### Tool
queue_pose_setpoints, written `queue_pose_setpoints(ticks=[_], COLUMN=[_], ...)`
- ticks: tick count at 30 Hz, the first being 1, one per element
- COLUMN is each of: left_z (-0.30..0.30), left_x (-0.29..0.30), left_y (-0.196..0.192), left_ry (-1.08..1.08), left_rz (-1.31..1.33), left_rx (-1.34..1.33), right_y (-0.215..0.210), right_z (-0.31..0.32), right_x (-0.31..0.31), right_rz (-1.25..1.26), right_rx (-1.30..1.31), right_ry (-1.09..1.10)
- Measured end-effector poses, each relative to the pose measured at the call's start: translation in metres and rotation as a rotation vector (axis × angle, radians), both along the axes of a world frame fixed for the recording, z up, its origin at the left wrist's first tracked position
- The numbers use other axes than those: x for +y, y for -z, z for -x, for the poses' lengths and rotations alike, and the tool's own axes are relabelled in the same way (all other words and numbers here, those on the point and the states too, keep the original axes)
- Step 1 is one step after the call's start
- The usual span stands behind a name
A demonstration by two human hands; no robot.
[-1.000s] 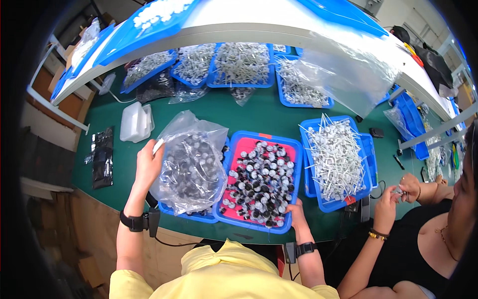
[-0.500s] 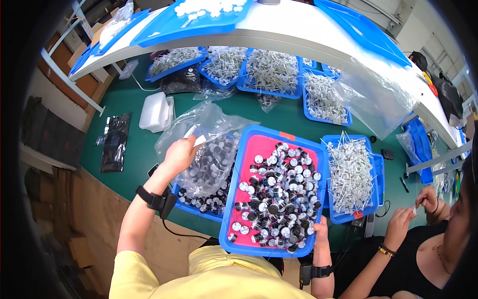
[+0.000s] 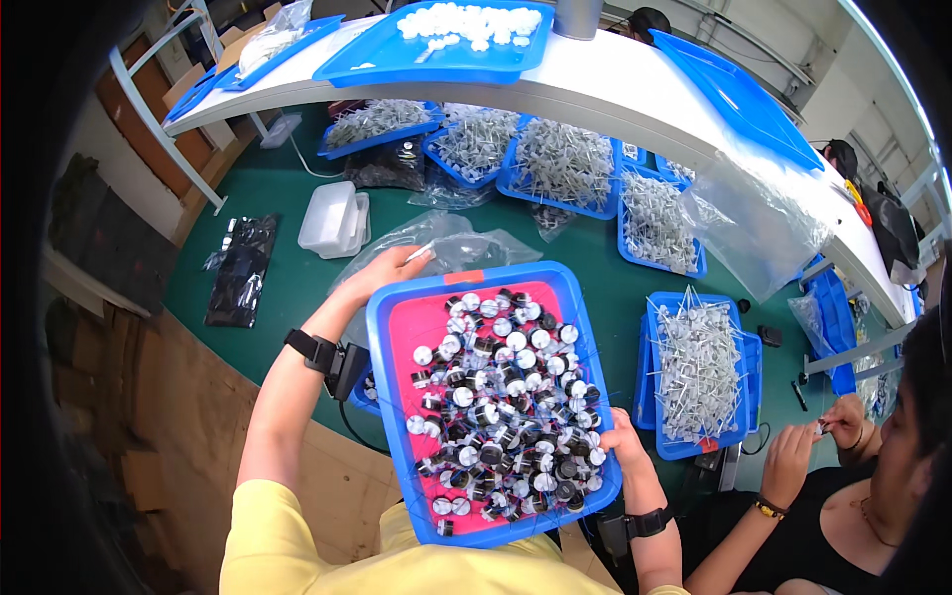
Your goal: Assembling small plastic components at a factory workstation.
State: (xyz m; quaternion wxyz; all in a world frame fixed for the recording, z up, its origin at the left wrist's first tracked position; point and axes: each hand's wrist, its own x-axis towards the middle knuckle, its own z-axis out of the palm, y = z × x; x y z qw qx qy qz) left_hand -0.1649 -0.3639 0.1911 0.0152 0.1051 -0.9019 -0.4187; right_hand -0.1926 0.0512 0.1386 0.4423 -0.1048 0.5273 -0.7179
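A blue tray (image 3: pixel 540 274) with a pink bottom is tilted in front of me, full of small round black-and-white parts (image 3: pixel 511 397) with thin wires. My right hand (image 3: pixel 627 448) grips its right rim, thumb on top. Beyond the tray's far left corner, my left hand (image 3: pixel 389 270) has its fingers closed on a clear plastic bag (image 3: pixel 451 248); a small white piece shows at the fingertips. The held tray hides most of the bag and nearly all of another blue tray (image 3: pixel 365 390) beneath.
Blue trays of white stemmed pieces stand at right (image 3: pixel 699 372) and under the white shelf (image 3: pixel 585 84). Clear plastic boxes (image 3: pixel 332 218) and a black packet (image 3: pixel 241 273) lie at left. A co-worker (image 3: pixel 843 506) handles a small piece at right.
The blue tray has moved left and toward me, now covering most of the lower tray and the bag. My left hand has shifted right and slightly up. The view has shifted a little.
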Motion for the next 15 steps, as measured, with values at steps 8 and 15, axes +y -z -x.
queue_pose_setpoints(ticks=[8,15], left_z=[-0.012,-0.037], left_x=[-0.015,-0.001], left_y=[-0.013,-0.014], left_ry=[0.102,0.349], left_rz=[-0.153,-0.055], left_rx=[-0.309,-0.209], right_y=[-0.009,0.006], right_z=[0.006,0.013], right_x=[-0.034,-0.052], right_rz=[-0.070,-0.163], right_rx=[-0.049,-0.087], right_ry=[-0.186,-0.316])
